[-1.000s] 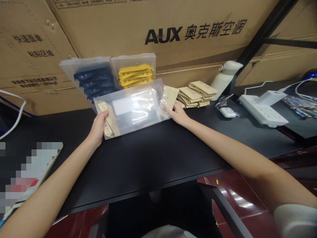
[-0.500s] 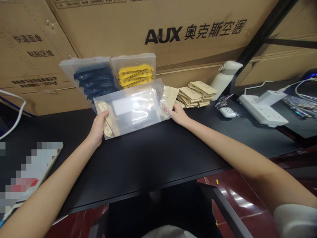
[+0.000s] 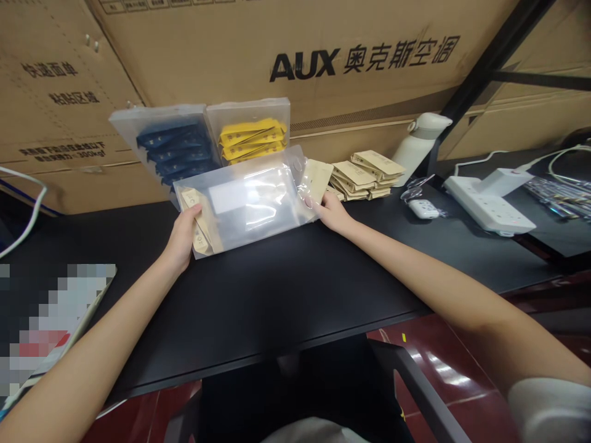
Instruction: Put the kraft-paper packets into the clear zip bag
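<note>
Clear plastic case [image 3: 249,200] tilts over the black surface [image 3: 277,301]. The left hand [image 3: 181,237] has its fingers clasped on the case's left end, beside brown packets [image 3: 202,224] inside; the right hand [image 3: 335,212] has its fingers clasped on the case's right end, near a tan packet [image 3: 318,179], though whether they also grip that packet cannot be told. Behind the case are blue packets [image 3: 178,147] and yellow packets [image 3: 253,135]; right of it lie stacked packets [image 3: 362,175].

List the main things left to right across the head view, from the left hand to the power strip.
Left hand → clear plastic case → right hand → stacked tan packets → white bottle → power strip.
</note>
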A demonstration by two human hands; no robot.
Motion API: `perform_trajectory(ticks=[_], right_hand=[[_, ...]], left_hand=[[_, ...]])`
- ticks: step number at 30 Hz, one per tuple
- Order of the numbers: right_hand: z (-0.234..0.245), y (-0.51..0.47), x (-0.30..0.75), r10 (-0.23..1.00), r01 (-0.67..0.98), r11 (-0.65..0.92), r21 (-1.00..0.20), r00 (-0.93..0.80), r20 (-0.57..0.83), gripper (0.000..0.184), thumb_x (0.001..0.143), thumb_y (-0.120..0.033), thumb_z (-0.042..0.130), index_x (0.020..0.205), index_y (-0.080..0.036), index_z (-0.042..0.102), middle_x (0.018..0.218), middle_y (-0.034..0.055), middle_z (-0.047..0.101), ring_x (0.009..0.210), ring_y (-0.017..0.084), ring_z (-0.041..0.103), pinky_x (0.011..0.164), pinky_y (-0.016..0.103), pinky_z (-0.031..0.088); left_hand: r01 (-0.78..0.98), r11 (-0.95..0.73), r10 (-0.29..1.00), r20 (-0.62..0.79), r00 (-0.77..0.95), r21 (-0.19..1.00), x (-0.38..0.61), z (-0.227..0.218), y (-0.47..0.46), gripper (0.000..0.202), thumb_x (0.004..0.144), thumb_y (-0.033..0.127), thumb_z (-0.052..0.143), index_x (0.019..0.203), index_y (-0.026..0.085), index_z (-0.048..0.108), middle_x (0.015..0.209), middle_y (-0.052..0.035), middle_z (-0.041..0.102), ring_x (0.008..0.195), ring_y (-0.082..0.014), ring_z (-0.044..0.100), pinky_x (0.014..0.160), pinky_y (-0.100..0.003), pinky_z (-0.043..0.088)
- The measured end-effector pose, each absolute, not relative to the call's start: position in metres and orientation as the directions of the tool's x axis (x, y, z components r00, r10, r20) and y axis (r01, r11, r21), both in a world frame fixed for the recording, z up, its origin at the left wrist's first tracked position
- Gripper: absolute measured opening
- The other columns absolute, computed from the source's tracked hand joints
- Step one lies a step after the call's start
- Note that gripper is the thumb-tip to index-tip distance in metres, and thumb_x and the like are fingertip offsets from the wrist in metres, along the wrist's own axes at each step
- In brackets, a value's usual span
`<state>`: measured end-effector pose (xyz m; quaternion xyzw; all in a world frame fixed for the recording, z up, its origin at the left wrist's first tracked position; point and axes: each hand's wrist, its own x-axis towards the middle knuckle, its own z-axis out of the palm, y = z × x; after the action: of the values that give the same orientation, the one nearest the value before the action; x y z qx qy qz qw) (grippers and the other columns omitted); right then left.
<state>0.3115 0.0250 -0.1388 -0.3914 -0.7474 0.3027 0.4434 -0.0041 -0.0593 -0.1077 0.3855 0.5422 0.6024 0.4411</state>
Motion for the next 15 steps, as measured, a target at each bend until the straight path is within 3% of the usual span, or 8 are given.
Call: perform_trajectory(ticks=[15], right_hand=[[-0.1375, 0.0233, 0.3108, 0.870, 0.326, 0.484, -0.812, -0.277, 0.407, 0.067, 0.076, -0.075, 0.057, 0.102, -0.015, 0.070, 0.110, 0.0141, 0.072, 0.110, 0.035, 0.064, 0.099, 0.052, 0.051]], left_hand=[[-0.098, -0.025, 0.946, -0.008, -0.323, 0.995, -0.0033, -0.1078, -0.0591, 0.027, 0.080, 0.036, 0.058, 0.098, 0.018, 0.069, 0.092, -0.0058, 0.077, 0.097, -0.0283, 0.072, 0.079, -0.035, 0.061]])
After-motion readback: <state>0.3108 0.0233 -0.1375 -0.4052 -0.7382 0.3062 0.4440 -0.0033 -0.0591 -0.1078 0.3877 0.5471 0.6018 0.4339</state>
